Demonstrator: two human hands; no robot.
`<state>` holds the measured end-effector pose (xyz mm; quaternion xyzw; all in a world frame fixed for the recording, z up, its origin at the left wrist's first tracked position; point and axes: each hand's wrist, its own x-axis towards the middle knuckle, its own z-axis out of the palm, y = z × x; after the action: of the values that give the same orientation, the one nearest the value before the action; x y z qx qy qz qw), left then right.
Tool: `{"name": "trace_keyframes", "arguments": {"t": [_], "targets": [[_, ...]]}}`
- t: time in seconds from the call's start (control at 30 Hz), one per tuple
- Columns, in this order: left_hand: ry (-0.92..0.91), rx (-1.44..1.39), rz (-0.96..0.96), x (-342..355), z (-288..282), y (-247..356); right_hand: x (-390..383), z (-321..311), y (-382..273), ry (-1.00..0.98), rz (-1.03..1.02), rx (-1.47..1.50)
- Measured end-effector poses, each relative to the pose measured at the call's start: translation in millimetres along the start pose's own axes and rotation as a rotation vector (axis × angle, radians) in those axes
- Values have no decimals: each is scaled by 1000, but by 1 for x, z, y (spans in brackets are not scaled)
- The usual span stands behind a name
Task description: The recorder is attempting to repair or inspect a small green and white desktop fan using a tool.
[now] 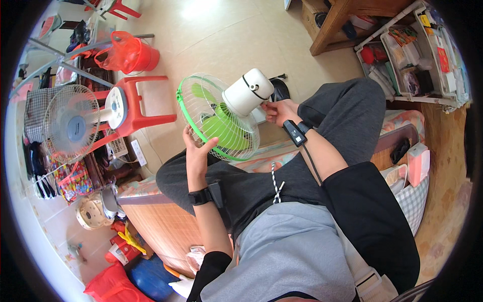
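An electric fan with green blades (229, 132), a white wire cage with a bright green rim and a white motor housing (247, 91) is tilted in front of my lap. My left hand (197, 151) grips the green rim at its near left side, thumb and fingers on either side of it. Close under the motor housing, my right hand (279, 111) has its fingers curled against the fan's white lower part. Any small piece between those fingertips is hidden. A black cord with a plug (279, 77) lies on the floor behind the housing.
At left, a second white fan (75, 126) lies across a red plastic stool (148, 118). Beyond it stands a red bucket (146, 56) with a red bag. A wooden table leg (324, 43) and a packed white storage rack (397, 95) are at right. I sit on a mat-covered bed (161, 221).
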<state>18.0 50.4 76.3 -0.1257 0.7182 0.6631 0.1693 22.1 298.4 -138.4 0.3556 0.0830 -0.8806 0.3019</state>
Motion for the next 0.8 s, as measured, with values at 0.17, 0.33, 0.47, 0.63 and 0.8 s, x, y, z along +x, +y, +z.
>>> {"name": "trace_keyframes", "arguments": {"t": [0.17, 0.33, 0.47, 0.63, 0.8], "targets": [[-18, 44, 21, -3, 15, 20, 1, 0, 2, -24, -13, 7], [-72, 159, 77, -6, 34, 40, 3, 1, 3, -18, -28, -4], [-73, 244, 110, -2, 42, 47, 8, -4, 3, -24, -40, -13], [-129, 864, 440, 12, 47, 51, 24, -20, 15, -34, -52, -118], [-274, 763, 277, 10, 72, 38, 48, -70, 37, 199, -204, 51]]}}
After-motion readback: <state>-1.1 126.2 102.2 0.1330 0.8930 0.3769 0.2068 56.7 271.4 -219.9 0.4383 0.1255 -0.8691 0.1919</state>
